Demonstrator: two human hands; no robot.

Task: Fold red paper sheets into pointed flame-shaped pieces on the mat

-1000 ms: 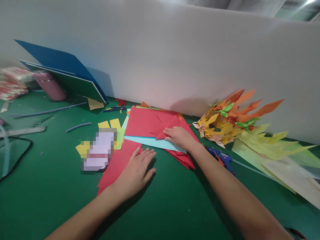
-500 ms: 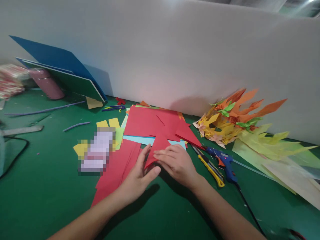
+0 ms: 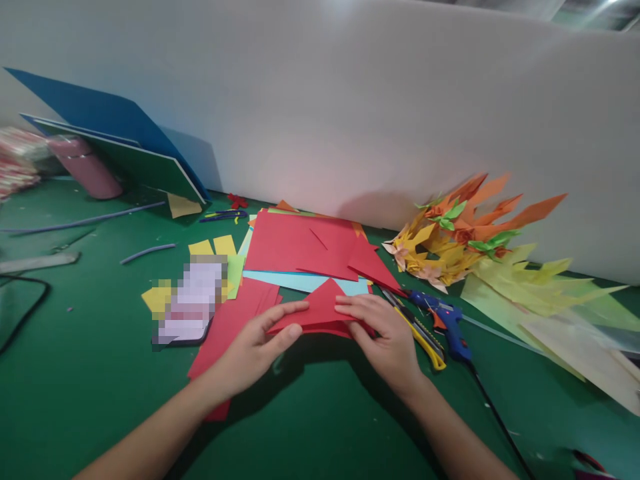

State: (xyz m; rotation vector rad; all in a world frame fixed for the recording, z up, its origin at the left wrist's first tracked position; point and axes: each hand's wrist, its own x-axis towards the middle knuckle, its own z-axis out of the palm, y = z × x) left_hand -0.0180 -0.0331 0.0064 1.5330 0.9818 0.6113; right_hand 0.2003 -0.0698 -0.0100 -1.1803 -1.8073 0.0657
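Observation:
A folded piece of red paper (image 3: 320, 312) is held above the green table, its peak pointing away from me and its long folded edge towards me. My left hand (image 3: 265, 337) pinches its left end between thumb and fingers. On its right end my right hand (image 3: 383, 333) is closed, fingers on top and thumb beneath. Just behind lies a stack of coloured paper (image 3: 295, 247) with red sheets on top. More red sheets (image 3: 225, 327) lie beside and partly under my left forearm.
A pixelated phone (image 3: 193, 300) rests among yellow paper pieces at left. To the right are a yellow cutter knife (image 3: 425, 343), a blue glue gun (image 3: 450, 327) with its cord, and orange and yellow paper crowns (image 3: 465, 227). A pink bottle (image 3: 85, 167) leans by blue boards (image 3: 105, 110).
The red paper has turned from upright to a flatter, wide position. My right hand has moved right to its right end, and my left fingers have closed onto its left end.

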